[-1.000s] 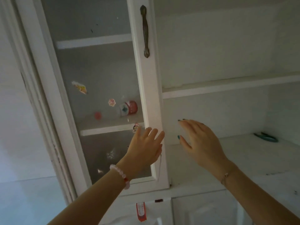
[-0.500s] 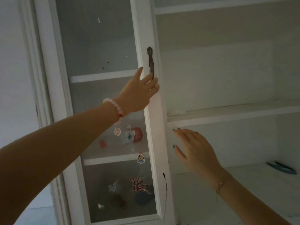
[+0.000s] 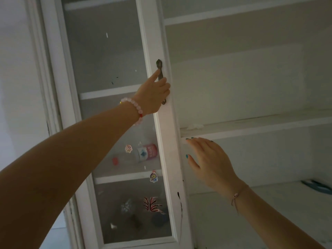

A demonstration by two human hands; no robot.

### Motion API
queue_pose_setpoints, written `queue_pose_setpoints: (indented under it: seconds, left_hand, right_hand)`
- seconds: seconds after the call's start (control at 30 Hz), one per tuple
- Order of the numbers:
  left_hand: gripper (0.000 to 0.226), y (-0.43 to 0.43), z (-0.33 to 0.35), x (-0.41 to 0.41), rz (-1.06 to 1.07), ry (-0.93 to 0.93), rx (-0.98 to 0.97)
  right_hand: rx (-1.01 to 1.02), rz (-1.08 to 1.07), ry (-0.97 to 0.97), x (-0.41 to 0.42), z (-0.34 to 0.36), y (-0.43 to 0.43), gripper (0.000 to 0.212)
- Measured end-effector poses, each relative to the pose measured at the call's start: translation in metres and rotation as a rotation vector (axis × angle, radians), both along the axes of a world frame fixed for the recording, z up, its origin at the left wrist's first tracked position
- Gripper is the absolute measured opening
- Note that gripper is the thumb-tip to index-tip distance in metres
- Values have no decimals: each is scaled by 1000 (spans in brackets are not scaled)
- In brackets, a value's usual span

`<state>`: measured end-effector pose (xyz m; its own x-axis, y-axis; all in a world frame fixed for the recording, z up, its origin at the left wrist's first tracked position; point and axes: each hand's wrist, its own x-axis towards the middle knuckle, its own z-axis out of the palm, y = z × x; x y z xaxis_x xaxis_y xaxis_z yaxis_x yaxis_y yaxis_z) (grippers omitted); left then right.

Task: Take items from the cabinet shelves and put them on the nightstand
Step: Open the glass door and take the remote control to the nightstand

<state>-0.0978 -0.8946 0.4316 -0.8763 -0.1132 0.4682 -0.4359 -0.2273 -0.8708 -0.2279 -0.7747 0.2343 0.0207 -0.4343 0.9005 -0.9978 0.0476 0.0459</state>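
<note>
The left hand (image 3: 152,94) now grips the dark metal handle (image 3: 160,69) of the cabinet door (image 3: 168,159). Most of its fingers curl round the handle, while the forefinger lies straight up along it. Half a second ago those fingers were straight and only reaching the handle, and a second ago the hand was lower, by the door's bottom part. A pink bead bracelet (image 3: 133,106) sits on that wrist.

The right hand (image 3: 210,164) holds nothing. Its fingers are spread, much as before, with the tips just under the front edge of an open shelf (image 3: 260,126) and close to the door's edge. A thin bracelet (image 3: 235,196) circles its wrist.

The door is white-framed with a frosted glass pane (image 3: 107,60) that bears small cartoon stickers. Behind the pane, on a middle shelf, a bottle (image 3: 145,152) lies on its side, blurred by the glass, with a pink-red label. A small red round thing (image 3: 115,160) lies near it to the left. On the shelf below sit dark rounded shapes (image 3: 158,219) and a red-and-black striped mark (image 3: 152,203), too blurred to tell what they are.

In the open part to the right, a teal object (image 3: 318,186) lies on the lower shelf at the frame's edge.
</note>
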Motion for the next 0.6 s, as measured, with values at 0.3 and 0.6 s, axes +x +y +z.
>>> queue_pose_setpoints:
  seconds: [0.3, 0.6]
  left_hand:
    - [35, 19, -7, 25, -136, 48, 3]
    - [38, 68, -8, 93, -222, 35, -30]
  right_hand:
    - [-47, 80, 21, 15, 0, 9, 37]
    - [-66, 167, 36, 69, -1, 51, 36]
